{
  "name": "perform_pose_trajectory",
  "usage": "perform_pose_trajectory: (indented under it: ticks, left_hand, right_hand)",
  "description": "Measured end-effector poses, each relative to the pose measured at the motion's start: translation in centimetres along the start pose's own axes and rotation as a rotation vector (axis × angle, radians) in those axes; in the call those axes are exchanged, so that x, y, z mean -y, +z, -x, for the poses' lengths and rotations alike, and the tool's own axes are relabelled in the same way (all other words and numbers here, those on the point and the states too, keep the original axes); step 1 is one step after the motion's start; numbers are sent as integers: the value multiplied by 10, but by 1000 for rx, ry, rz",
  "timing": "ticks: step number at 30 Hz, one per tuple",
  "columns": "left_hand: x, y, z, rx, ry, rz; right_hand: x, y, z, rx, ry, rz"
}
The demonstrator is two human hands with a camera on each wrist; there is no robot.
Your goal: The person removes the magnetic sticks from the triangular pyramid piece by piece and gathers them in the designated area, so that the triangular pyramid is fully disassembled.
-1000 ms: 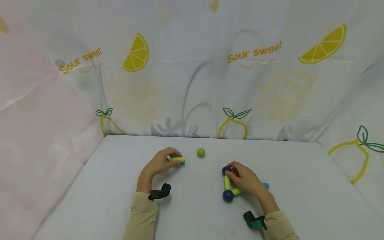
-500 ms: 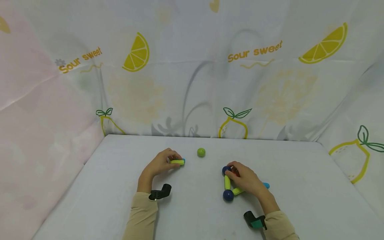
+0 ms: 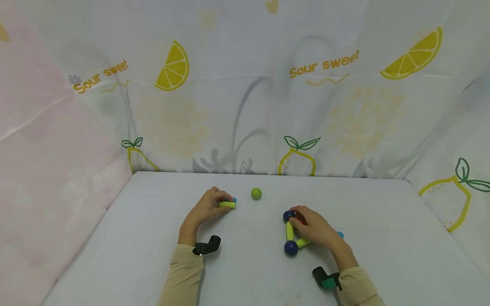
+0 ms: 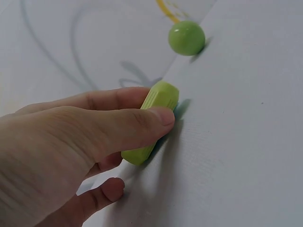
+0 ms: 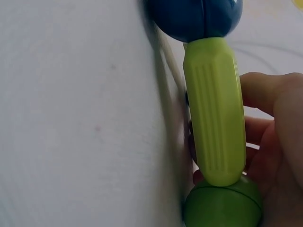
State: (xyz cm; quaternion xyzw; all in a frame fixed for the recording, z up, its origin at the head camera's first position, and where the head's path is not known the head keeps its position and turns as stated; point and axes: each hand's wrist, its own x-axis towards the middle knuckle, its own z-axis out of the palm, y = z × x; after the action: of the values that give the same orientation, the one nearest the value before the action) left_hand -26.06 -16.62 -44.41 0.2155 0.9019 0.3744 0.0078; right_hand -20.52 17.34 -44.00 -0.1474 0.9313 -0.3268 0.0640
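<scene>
Between its thumb and fingers my left hand (image 3: 206,207) pinches a yellow-green magnetic rod (image 4: 161,94). A blue rod (image 3: 235,199) lies right behind it, mostly hidden. On the right, my right hand (image 3: 315,227) reaches over a built shape of rods and balls, fingertips gripping it at the far navy ball (image 3: 289,216). One yellow-green rod (image 3: 289,231) links that ball to a nearer navy ball (image 3: 291,248). From there another yellow-green rod (image 5: 215,113) runs to a green ball (image 5: 222,208) under the palm. A red piece (image 3: 301,218) shows behind the thumb; a blue rod end (image 3: 340,234) sticks out beyond the hand.
A loose green ball (image 3: 256,193) sits near the back of the white table (image 3: 245,263), to the right of my left hand. A printed cloth (image 3: 237,106) hangs behind the table's far edge. Black cameras (image 3: 208,245) are strapped to both wrists.
In my left hand the yellow-green and blue rods have turned: the blue one, low under the other at first, now shows behind it. My right hand keeps its place on the built shape.
</scene>
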Motion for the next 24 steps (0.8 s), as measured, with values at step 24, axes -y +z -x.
perform_pose_trajectory:
  ticks: [24]
  left_hand:
    - [-26,13,-14,-80,150,-33]
  right_hand:
    - [-4,-4,0,27,28,29]
